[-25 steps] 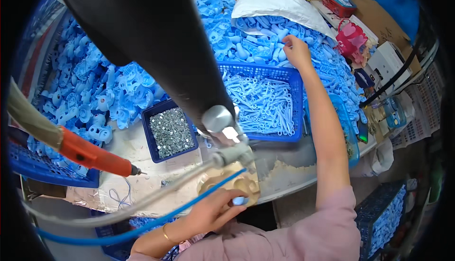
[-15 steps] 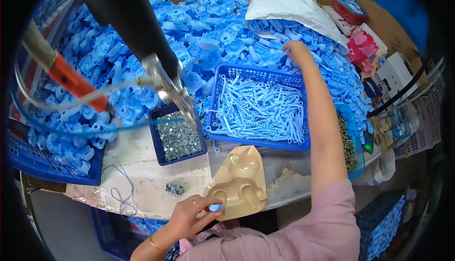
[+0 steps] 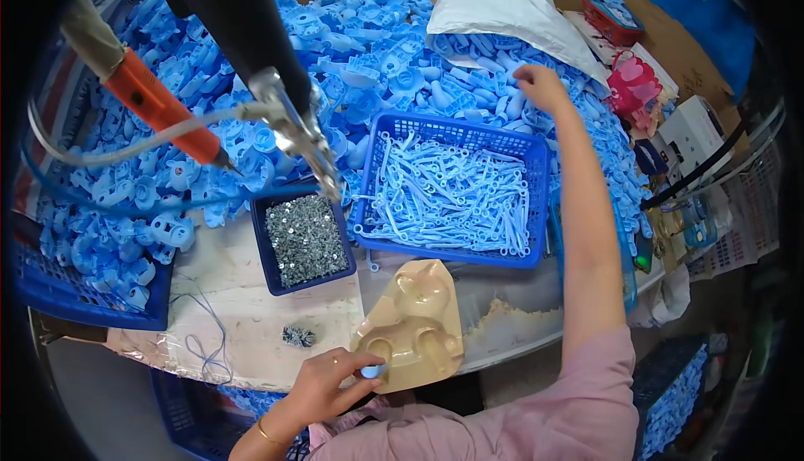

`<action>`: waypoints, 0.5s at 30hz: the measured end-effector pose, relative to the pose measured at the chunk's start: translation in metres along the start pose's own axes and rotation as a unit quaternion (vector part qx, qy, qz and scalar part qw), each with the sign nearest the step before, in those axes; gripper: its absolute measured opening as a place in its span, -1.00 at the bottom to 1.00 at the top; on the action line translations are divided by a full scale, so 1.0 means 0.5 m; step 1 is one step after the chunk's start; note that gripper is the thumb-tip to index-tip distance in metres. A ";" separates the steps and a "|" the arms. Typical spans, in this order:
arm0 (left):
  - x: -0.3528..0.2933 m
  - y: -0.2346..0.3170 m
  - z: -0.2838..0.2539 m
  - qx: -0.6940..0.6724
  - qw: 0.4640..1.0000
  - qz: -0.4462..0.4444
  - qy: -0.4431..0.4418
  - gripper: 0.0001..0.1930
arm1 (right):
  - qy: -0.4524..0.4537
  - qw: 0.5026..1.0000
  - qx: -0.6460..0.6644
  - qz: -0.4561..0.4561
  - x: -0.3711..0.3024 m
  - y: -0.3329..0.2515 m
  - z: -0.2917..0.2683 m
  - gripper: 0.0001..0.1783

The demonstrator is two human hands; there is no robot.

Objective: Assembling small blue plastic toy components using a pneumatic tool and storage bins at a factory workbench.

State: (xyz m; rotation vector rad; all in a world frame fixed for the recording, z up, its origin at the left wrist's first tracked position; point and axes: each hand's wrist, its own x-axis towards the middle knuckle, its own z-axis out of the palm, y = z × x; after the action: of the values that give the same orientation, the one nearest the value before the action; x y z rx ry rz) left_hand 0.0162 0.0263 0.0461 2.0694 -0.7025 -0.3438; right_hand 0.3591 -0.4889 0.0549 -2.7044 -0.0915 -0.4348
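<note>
My left hand (image 3: 331, 381) pinches a small light-blue plastic piece (image 3: 371, 371) between thumb and fingers. It is over the lower left of a tan moulded holder (image 3: 419, 337), which has rounded hollows and lies at the table's front edge. My right arm stretches far forward past the blue basket. At its end my right hand (image 3: 544, 88) is at the heap of blue plastic parts (image 3: 452, 97), just below the mouth of a white sack (image 3: 494, 9). Its fingers are curled; what lies between them blends with the blue parts behind.
A blue basket (image 3: 366, 210) holds many thin light-blue pieces with ring ends. Left of it stands a dark tray (image 3: 270, 281) of small metal screws. An orange-handled tool (image 3: 159, 105) and a metal-ended black arm (image 3: 293, 126) hang over the left side. A screw cluster (image 3: 298, 336) lies near thread.
My right hand has shifted right along the heap. My left hand still holds the small blue piece near the holder. The whole view has moved slightly, and the hanging orange tool appears farther right.
</note>
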 end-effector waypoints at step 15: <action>-0.020 -0.026 0.027 0.179 0.971 0.160 0.001 -0.55 | 0.051 0.987 0.139 0.065 -0.135 -0.144 -0.070 -0.72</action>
State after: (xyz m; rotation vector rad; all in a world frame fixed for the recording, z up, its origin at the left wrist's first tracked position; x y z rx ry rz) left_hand 0.0061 0.0291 0.0277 2.2394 -1.1470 -0.0294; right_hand 0.2758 -0.4366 0.0914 -2.3929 0.0486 -0.4815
